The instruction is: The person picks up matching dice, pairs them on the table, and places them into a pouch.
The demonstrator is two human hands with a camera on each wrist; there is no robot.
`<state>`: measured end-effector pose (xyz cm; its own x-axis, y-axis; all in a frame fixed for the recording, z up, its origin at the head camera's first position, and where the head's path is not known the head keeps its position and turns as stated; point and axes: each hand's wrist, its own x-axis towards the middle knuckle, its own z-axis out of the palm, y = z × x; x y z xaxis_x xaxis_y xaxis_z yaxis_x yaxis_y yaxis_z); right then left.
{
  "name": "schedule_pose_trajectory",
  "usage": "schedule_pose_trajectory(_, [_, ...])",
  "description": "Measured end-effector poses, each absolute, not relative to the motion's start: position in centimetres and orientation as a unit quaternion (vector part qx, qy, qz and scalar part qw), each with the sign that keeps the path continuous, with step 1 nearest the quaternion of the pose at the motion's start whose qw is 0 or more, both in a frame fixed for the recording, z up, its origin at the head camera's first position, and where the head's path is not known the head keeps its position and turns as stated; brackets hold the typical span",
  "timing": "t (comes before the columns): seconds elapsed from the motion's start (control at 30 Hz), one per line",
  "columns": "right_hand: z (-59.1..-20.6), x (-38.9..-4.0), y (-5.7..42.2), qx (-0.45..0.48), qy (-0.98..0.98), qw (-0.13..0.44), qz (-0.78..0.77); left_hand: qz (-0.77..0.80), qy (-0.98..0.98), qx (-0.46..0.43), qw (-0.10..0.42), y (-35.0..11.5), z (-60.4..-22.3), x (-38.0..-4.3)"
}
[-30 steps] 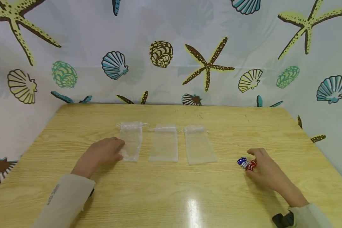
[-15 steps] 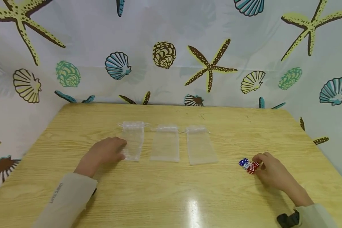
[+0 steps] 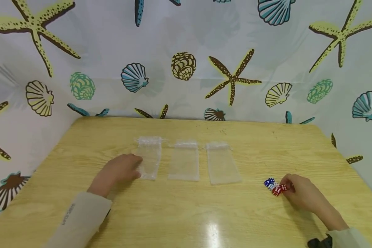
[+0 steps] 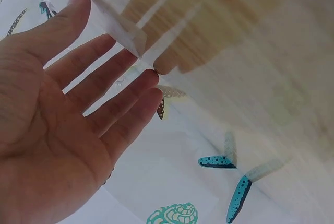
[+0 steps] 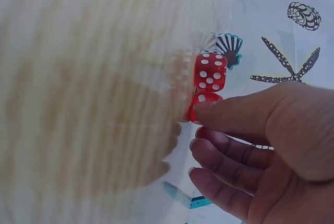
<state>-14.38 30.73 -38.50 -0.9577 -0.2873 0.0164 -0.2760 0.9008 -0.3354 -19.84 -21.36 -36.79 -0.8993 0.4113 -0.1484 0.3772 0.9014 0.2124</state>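
Observation:
In the head view, three sheer white drawstring pouches lie in a row: a left pouch [image 3: 150, 160], a middle pouch [image 3: 184, 162] and a right pouch [image 3: 223, 165]. My left hand [image 3: 121, 171] rests at the left pouch's side edge, its fingers extended in the left wrist view. To the right, a small cluster holds blue dice [image 3: 268, 181], white dice [image 3: 271, 186] and a red die [image 3: 276, 191]. My right hand [image 3: 305, 193] pinches another red die [image 5: 204, 97] at the cluster's right side; the thumb covers part of it, and the index finger is mostly hidden in the right wrist view.
Everything lies on a glossy light wood table [image 3: 179, 213]. A white cloth [image 3: 161, 96] printed with shells and starfish hangs behind and beside it. A dark wristband [image 3: 320, 242] shows at the right sleeve.
My right hand has drawn back slightly from over the dice, and its thumb and index finger have closed on the rightmost red die. My left hand stays beside the left pouch. The head view has shifted slightly.

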Motion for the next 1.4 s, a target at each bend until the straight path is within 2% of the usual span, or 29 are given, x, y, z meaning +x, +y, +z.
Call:
schedule_pose_trajectory(0.2, [-38.4, -13.8, 31.1, -0.13, 0.976, 0.029, -0.171, 0.089, 0.97, 0.202, 0.099, -21.1, -37.4, -19.3])
schedule_pose_trajectory(0.43, [-37.7, -13.6, 30.8, -0.142, 0.976, -0.006, -0.168, 0.077, 0.972, 0.201, 0.097, -21.1, -37.7, -19.1])
schedule_pose_trajectory(0.73, [-36.1, -14.2, 28.6, -0.166, 0.969, -0.017, -0.185, 0.075, 0.972, 0.199, 0.096, -21.5, -37.3, -19.0])
schedule_pose_trajectory(1.4, [-35.5, -16.1, 20.1, -0.26, 0.924, 0.036, -0.278, 0.076, 0.975, 0.191, 0.088, -21.6, -36.8, -19.5])
